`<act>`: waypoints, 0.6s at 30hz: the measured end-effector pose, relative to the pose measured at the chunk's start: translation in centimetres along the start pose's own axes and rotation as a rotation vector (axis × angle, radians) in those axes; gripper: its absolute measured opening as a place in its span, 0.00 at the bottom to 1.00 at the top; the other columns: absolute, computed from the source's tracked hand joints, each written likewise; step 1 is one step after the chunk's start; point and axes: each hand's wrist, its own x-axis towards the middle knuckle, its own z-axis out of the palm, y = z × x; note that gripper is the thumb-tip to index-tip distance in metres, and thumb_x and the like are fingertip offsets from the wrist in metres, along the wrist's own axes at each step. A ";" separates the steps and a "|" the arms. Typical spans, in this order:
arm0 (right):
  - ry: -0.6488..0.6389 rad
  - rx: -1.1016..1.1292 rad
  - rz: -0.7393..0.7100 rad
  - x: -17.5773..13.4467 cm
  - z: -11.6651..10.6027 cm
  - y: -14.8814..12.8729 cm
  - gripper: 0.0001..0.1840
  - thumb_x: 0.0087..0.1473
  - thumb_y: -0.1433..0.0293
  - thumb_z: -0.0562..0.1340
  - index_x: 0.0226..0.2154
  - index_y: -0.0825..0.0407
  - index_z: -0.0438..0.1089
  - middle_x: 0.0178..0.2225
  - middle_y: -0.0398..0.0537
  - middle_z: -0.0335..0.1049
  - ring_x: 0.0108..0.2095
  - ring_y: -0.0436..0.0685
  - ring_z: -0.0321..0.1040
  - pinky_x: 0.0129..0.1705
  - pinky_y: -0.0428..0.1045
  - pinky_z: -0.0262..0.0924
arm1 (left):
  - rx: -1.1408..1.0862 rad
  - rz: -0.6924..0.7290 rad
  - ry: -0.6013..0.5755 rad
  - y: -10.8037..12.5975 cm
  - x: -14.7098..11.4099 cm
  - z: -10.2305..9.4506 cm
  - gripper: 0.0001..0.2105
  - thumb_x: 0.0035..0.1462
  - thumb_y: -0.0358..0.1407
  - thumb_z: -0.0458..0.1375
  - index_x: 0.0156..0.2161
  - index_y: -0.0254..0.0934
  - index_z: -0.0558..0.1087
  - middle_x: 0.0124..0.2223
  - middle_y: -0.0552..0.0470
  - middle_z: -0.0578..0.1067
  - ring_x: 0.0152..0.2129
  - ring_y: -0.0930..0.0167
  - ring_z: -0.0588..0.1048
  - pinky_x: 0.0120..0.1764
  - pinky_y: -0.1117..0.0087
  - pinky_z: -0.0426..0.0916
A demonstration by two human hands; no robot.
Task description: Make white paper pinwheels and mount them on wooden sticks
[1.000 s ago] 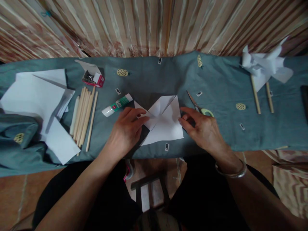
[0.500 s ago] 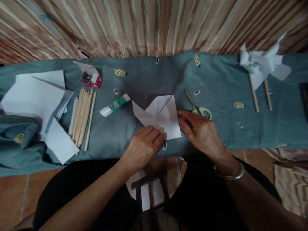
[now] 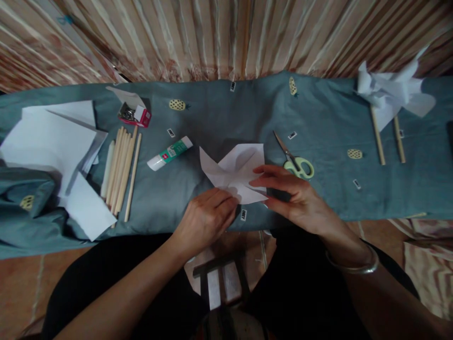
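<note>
A sheet of white paper [image 3: 244, 163], partly folded into a pinwheel shape, lies in front of me with its flaps standing up. My left hand [image 3: 211, 210] pinches its folded part near the lower middle, with the fingertips closed over the paper. Reaching in from the right, my right hand [image 3: 286, 191] has its fingers stretched over the paper and its thumb apart, by the lower right corner. Scissors [image 3: 297, 166] with light green handles lie just beyond that hand. To the left rests a green and white glue stick [image 3: 170, 153].
Wooden sticks [image 3: 122, 174] lie side by side on the left, next to white paper sheets [image 3: 49, 141]. Behind the sticks stands an open red box [image 3: 136, 115] of small metal pieces. Finished paper pinwheels [image 3: 392, 92] on sticks are at the far right of the blue-green cloth [image 3: 247, 111].
My right hand has moved from the paper's right edge onto it, its fingers spreading apart. My left hand keeps its pinch; the paper has shifted slightly right.
</note>
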 end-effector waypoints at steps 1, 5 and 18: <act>-0.014 0.042 -0.001 0.0 0.1 0.0 0.12 0.55 0.72 0.63 0.43 0.45 0.76 0.55 0.49 0.69 0.55 0.59 0.68 0.56 0.59 0.65 | -0.020 -0.007 -0.001 0.0 -0.1 0.0 0.06 0.63 0.29 0.54 0.39 0.31 0.74 0.36 0.46 0.78 0.32 0.68 0.77 0.35 0.67 0.76; 0.002 0.107 0.004 0.2 0.7 0.1 0.05 0.56 0.70 0.64 0.36 0.47 0.77 0.53 0.49 0.70 0.53 0.58 0.69 0.55 0.58 0.66 | -0.073 -0.019 -0.018 0.0 -0.3 -0.1 0.06 0.62 0.28 0.55 0.39 0.29 0.74 0.35 0.45 0.78 0.31 0.67 0.77 0.34 0.67 0.76; 0.133 -0.182 -0.060 1.7 2.9 -0.1 0.02 0.56 0.71 0.65 0.33 0.50 0.75 0.49 0.53 0.71 0.51 0.62 0.69 0.53 0.60 0.64 | -0.155 -0.051 -0.024 0.4 -0.9 0.1 0.13 0.64 0.28 0.53 0.53 0.30 0.68 0.45 0.43 0.77 0.41 0.67 0.77 0.43 0.63 0.77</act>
